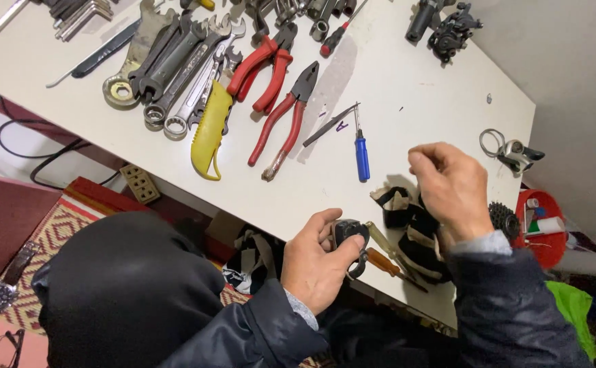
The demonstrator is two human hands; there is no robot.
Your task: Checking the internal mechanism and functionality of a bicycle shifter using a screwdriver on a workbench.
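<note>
Gripping a small black part (350, 233) at the near edge of the white table (407, 88), the left hand (318, 262) has its thumb and fingers curled closed around it; a bit of metal shows below the thumb. The right hand (451, 187) hangs above a black and tan glove (407, 225), fingers bent loosely downward with the tips drawn close together; whether anything small is pinched between them cannot be told. An orange-handled screwdriver (383, 262) lies just beside the left hand, between it and the glove.

Farther up the table a blue screwdriver (361, 157) lies near a thin grey tool (330, 125). Left of these are red-handled pliers (284, 129), a second red-handled pair (264, 68) above them, a yellow-handled knife (209, 133), and a row of spanners (175, 68). A toothed gear cluster (504, 219) sits near the right wrist at the table's edge, with a red tub (547, 245) below it. A metal clamp part (513, 153) lies near the right edge, and a black bicycle part (451, 31) at the far corner. A wristwatch (1, 293) rests at lower left.
</note>
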